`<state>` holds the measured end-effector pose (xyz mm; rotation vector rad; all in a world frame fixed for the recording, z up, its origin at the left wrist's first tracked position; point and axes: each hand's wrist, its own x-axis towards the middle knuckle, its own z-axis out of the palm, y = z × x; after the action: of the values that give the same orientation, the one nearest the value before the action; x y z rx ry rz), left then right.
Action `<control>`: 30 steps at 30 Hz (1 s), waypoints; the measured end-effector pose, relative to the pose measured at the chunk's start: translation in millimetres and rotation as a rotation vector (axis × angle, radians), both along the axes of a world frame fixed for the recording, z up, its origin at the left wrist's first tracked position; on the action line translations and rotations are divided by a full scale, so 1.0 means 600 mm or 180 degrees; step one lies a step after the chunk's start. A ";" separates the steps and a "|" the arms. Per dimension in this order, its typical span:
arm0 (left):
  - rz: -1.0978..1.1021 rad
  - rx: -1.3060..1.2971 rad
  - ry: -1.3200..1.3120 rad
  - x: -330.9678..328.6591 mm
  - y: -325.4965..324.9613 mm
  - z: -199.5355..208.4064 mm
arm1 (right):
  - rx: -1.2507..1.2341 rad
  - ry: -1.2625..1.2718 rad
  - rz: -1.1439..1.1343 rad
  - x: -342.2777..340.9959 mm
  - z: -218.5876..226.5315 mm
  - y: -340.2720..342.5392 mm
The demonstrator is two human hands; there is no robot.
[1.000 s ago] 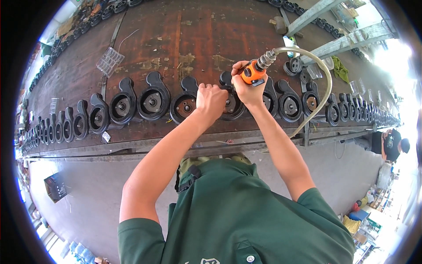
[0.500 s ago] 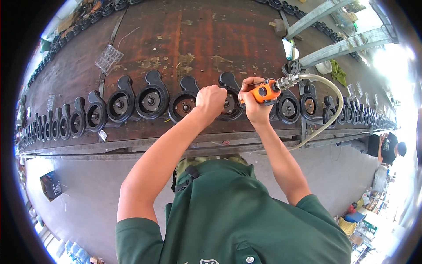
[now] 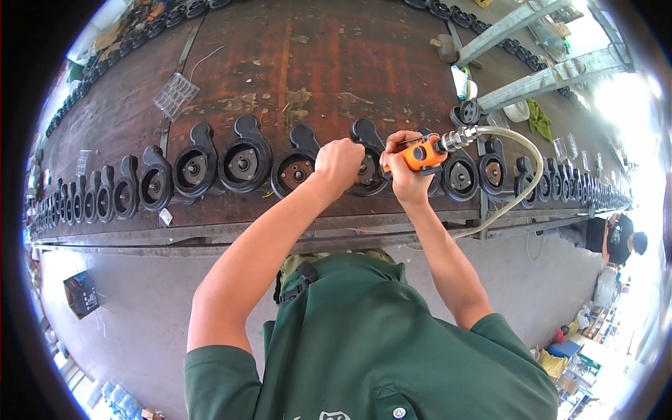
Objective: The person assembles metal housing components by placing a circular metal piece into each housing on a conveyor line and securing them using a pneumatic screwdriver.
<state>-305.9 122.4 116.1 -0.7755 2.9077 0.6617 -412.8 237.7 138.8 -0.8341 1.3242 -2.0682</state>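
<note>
My right hand [image 3: 410, 180] is wrapped round an orange air-powered tool [image 3: 424, 152], whose metal coupling [image 3: 458, 138] joins a pale hose [image 3: 530, 140]. The tool's front end points left, toward a black round part with a curved arm [image 3: 371, 176] that stands between my hands. My left hand [image 3: 337, 165] is closed beside that part, fingers curled under; whatever they hold is hidden. Just left of it stands a similar black part with a brownish centre plate [image 3: 294, 173]. Another with a grey centre [image 3: 459, 175] is right of the tool.
Several more black round parts [image 3: 241, 164] line the front of the worn brown table [image 3: 322, 63]. A clear plastic tray [image 3: 176, 96] lies back left. Metal posts [image 3: 546, 78] rise at right, near a green cloth [image 3: 539, 119]. Another person [image 3: 616, 234] is at far right. A dark box [image 3: 82, 294] sits on the floor.
The view has shifted very slightly. Both hands keep almost the same place, and the tool remains in my right hand.
</note>
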 end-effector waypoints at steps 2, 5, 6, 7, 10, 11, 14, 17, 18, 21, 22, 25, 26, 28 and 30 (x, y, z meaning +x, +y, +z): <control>-0.0004 0.0000 0.0036 0.002 0.000 -0.002 | 0.0038 0.0026 0.0059 0.000 0.002 0.003; 0.0010 0.0005 0.0052 0.004 -0.001 -0.005 | 0.0047 0.0120 0.0040 0.001 -0.005 0.005; 0.0018 0.0008 0.0050 0.004 -0.001 -0.006 | 0.0042 0.0160 0.0016 0.001 -0.009 0.005; 0.0025 0.0030 0.0058 0.005 -0.001 -0.005 | 0.0041 0.0177 0.0038 0.002 -0.011 0.007; 0.0045 0.0091 0.0043 0.005 0.000 0.001 | 0.0054 0.0259 0.0092 0.003 -0.017 0.015; 0.0050 0.0108 0.0015 0.003 -0.001 0.005 | 0.0036 0.0283 0.0149 0.003 -0.020 0.015; 0.0100 0.0205 -0.0109 0.002 -0.002 0.011 | 0.0021 0.0386 0.0253 0.008 -0.027 0.014; 0.0082 0.0269 0.0041 0.010 -0.004 -0.005 | 0.0108 0.0665 0.0283 0.014 -0.025 0.009; 0.0067 0.0278 0.0141 0.016 -0.006 -0.014 | 0.0139 0.0608 0.0351 0.015 -0.019 0.009; 0.0450 -0.0699 0.2355 0.053 0.045 0.006 | 0.0321 0.0483 0.0243 0.010 -0.017 0.018; 0.0831 -0.0452 0.2337 0.069 0.074 0.006 | 0.0289 0.0490 0.0185 0.014 -0.017 0.019; 0.2048 0.2056 0.2008 0.113 0.181 -0.013 | 0.0219 0.0542 0.0264 0.018 -0.017 0.013; 0.2567 0.3074 0.1802 0.115 0.201 -0.012 | 0.0234 0.0557 0.0295 0.020 -0.013 0.008; 0.3257 0.4556 0.1528 0.102 0.219 -0.020 | 0.0271 0.0585 0.0347 0.026 0.006 -0.004; 0.3601 0.4341 0.1689 0.078 0.208 -0.039 | -0.0012 0.0347 0.0380 0.036 0.024 -0.023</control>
<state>-259.3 247.2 92.7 -1.9048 1.1372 2.6449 -391.1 223.7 153.3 -1.0154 1.2942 -1.9576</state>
